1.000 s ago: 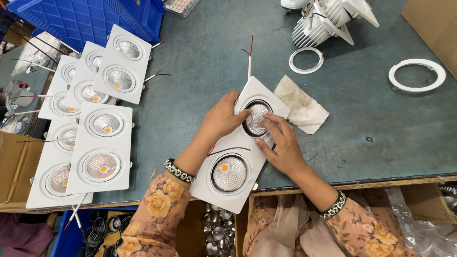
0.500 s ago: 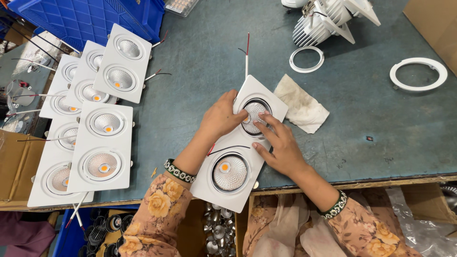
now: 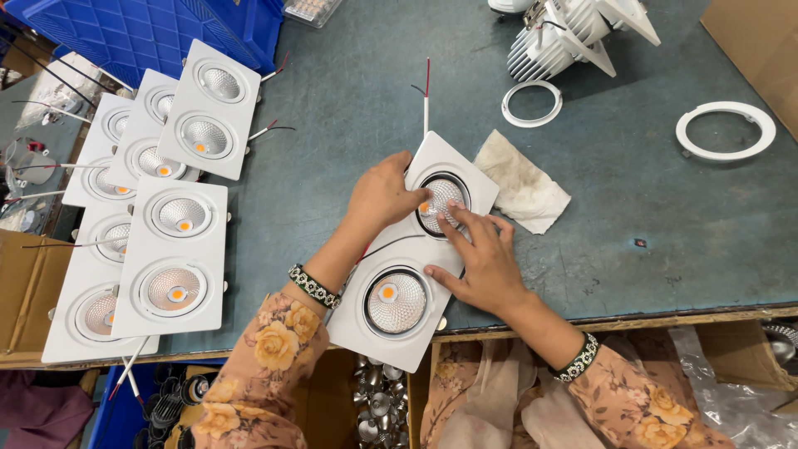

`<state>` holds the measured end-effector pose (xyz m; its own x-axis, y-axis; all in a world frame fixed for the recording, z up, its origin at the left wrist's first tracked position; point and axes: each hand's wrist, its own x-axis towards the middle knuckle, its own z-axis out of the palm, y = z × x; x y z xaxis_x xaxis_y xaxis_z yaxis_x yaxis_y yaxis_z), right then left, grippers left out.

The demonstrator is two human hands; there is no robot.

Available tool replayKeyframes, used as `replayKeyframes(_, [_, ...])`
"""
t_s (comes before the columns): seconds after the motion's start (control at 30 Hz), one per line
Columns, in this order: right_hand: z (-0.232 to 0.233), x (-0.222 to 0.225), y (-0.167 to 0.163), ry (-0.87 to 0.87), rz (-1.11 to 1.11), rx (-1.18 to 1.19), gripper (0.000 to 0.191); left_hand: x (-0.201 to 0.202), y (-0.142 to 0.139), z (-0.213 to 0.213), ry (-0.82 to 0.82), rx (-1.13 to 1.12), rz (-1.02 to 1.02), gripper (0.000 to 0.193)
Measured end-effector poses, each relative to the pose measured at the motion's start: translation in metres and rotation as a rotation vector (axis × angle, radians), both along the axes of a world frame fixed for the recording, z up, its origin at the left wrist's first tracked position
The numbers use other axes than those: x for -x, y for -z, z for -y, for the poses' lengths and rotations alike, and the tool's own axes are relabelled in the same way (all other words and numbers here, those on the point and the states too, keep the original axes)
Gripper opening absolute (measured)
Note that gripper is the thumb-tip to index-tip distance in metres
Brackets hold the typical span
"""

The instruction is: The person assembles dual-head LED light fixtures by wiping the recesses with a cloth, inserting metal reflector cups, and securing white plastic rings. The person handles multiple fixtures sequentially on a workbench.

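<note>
Head view: my left hand (image 3: 381,195) grips twin downlight panel (image 3: 411,254) edge on tabletop (image 3: 349,100); my right hand (image 3: 482,262) lies flat, fingers (image 3: 455,218) spread on upper lamp (image 3: 440,204).

The twin downlight fixture (image 3: 413,264) at centre frame is showing a smooth, matt white face, likely painted metal; its two faceted reflectors are gleaming like polished metal. The worktable (image 3: 648,208) is looking dull grey-green, scuffed and rough; the crumpled cloth (image 3: 524,185) is appearing soft and stained; the upper-right heat sink (image 3: 544,46) is looking like finned matt metal.
</note>
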<state>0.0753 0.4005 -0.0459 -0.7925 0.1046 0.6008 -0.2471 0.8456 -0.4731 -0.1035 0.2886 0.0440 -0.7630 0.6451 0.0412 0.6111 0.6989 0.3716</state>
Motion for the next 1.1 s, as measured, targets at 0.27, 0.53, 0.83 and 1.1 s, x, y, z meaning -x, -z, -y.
replayKeyframes(0.27, [0.003, -0.002, -0.007, 0.011, -0.016, -0.012, 0.076, -0.005, -0.007, -0.009, -0.061, 0.052, -0.021, 0.048])
replayKeyframes(0.53, [0.003, -0.002, -0.006, -0.019, -0.076, 0.003, 0.069, -0.002, -0.012, -0.017, -0.12, 0.145, 0.043, 0.047])
replayKeyframes(0.83, [0.002, 0.0, -0.003, -0.031, -0.108, 0.085, 0.051, 0.002, -0.009, -0.017, -0.099, 0.116, 0.002, 0.052])
replayKeyframes(1.1, [-0.066, -0.011, -0.005, 0.207, -0.283, 0.38, 0.027, 0.008, -0.034, 0.043, 0.078, -0.35, 0.577, 0.063])
